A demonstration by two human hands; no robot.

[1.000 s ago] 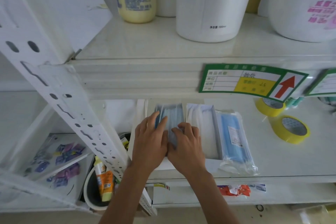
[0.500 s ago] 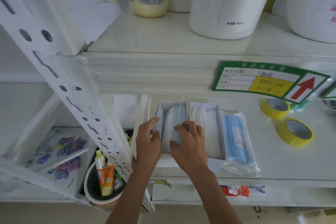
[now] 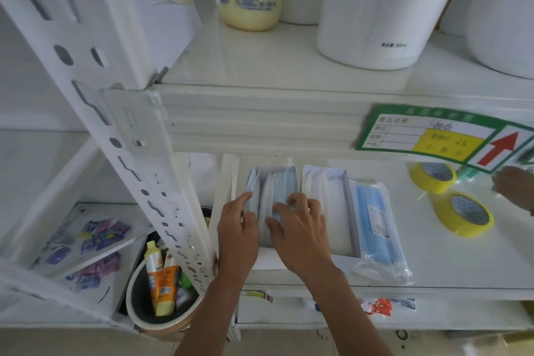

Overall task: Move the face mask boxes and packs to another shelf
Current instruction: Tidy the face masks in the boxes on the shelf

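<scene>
An open white box of blue face masks (image 3: 284, 182) lies on the middle shelf (image 3: 450, 263). My left hand (image 3: 237, 228) rests on the box's left side, fingers against the masks. My right hand (image 3: 300, 234) lies over the loose blue masks in the box, fingers curled on them. To the right stands a second open white mask box (image 3: 326, 202). Beside that lies a clear plastic pack of blue masks (image 3: 378, 225). Whether either hand has a firm grip on the masks I cannot tell.
Two yellow tape rolls (image 3: 465, 215) lie at the shelf's right, where another person's hand (image 3: 514, 188) shows. Lotion bottles (image 3: 375, 9) stand on the shelf above. A perforated white post (image 3: 138, 153) crosses left. A bucket of tubes (image 3: 161, 292) sits below.
The view has shifted left and closer. Both hands have slid a little nearer along the mask box. Another person's hand has come in at the right edge.
</scene>
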